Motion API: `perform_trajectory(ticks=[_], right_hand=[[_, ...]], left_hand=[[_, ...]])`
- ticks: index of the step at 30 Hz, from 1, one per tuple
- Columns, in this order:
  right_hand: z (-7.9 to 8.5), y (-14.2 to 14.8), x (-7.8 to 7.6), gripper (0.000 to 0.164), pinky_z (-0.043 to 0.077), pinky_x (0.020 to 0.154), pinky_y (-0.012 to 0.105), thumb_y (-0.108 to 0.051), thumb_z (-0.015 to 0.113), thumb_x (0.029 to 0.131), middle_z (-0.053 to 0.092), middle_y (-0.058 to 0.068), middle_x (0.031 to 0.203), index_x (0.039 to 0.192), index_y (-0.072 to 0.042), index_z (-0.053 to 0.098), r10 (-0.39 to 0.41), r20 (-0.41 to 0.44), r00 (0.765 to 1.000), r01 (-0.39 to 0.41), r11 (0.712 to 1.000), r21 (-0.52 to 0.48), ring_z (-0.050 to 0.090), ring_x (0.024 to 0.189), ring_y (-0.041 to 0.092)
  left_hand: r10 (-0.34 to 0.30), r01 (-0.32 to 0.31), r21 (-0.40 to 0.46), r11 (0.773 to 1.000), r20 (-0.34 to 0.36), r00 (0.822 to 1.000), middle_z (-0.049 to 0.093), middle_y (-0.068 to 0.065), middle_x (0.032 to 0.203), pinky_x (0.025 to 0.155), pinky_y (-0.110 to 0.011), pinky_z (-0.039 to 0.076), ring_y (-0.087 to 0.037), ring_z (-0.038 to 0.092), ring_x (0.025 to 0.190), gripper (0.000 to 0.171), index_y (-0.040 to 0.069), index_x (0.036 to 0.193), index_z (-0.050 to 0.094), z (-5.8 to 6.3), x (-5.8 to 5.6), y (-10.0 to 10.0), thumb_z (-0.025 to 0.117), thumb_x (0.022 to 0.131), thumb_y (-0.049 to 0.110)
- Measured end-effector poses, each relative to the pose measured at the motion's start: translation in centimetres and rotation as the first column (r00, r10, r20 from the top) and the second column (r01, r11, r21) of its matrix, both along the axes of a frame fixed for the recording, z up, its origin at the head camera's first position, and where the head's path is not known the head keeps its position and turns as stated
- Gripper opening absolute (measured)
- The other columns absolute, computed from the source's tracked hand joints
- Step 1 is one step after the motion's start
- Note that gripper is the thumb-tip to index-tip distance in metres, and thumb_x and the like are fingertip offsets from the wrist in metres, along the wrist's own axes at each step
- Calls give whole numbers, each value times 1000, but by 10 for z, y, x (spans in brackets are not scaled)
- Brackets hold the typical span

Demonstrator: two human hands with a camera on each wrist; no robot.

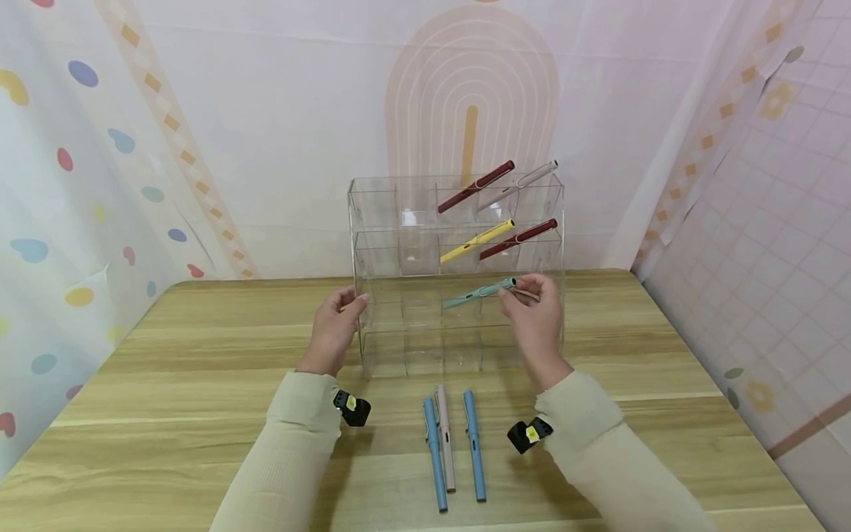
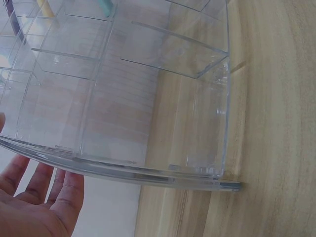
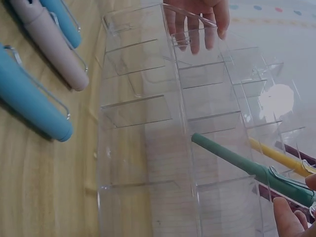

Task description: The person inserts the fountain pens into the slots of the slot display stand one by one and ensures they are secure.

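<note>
A clear acrylic pen rack [image 1: 419, 325] with stepped rows of compartments stands upright on the table. My left hand [image 1: 335, 325] holds its left side; in the left wrist view the fingers [image 2: 39, 185] lie outside the side panel, the thumb mostly out of frame. At the rack's right, my right hand [image 1: 537, 318] pinches the clip end of a teal pen [image 1: 475, 294], whose other end slants down into the third row. Above it, a yellow pen [image 1: 477, 241] and a dark red pen [image 1: 518, 240] lean in the second row. Another dark red pen [image 1: 475, 187] and a pale grey pen [image 1: 521, 183] lean in the top row.
In front of the rack, two blue pens [image 1: 435, 454] [image 1: 475, 447] and a pale pinkish-grey pen [image 1: 445, 440] lie on the wooden table [image 1: 219, 414]. A patterned cloth [image 1: 279, 111] hangs behind and on both sides.
</note>
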State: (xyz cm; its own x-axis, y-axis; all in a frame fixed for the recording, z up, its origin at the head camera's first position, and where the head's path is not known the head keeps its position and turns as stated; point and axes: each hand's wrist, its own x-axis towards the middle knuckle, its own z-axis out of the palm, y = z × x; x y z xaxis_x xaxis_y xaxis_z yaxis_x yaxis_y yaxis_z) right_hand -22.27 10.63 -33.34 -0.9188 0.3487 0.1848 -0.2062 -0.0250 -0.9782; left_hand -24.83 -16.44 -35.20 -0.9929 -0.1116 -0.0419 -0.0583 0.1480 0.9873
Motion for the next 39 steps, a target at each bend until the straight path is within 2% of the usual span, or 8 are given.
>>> perform_trajectory(ticks=[5,15,23,33,39], right_hand=[[-8,6,9,27,49,71,16,2,64,87,52,10,105,109,1,48,20,33,999,-23,997,70,56,91,12],[-30,13,25,30,49,73,17,-1,62,88,53,19,115,115,3,50,143,166,976,-174,966,192,57,104,26],[-47,10,36,29,49,78,29,-1,62,87,58,19,112,114,4,54,200,247,948,-275,906,323,58,101,28],[-61,2,46,28,52,73,33,0,65,84,60,12,101,110,3,59,257,306,917,-366,847,385,61,90,23],[-63,-2,50,34,51,69,34,-4,68,83,59,12,103,115,3,59,295,386,874,-450,792,412,60,92,24]], left_hand=[[3,-3,-4,1000,2,1000,41,-14,140,101,-43,38,-28,41,128,47,2,141,41,1,0,0,51,101,26],[9,-9,0,1000,1,1000,41,-15,139,99,-41,39,-28,41,127,49,1,141,40,-1,-1,-1,51,101,25],[15,-15,-2,1000,6,1000,43,-14,138,99,-41,40,-28,42,126,48,1,141,41,0,-1,-1,51,101,25],[12,-12,-4,1000,9,1000,42,-14,139,99,-40,40,-27,42,125,48,1,141,41,1,0,0,51,101,26],[13,-13,-10,1000,12,1000,41,-14,139,99,-41,39,-28,41,126,49,1,141,40,1,0,0,51,101,26]])
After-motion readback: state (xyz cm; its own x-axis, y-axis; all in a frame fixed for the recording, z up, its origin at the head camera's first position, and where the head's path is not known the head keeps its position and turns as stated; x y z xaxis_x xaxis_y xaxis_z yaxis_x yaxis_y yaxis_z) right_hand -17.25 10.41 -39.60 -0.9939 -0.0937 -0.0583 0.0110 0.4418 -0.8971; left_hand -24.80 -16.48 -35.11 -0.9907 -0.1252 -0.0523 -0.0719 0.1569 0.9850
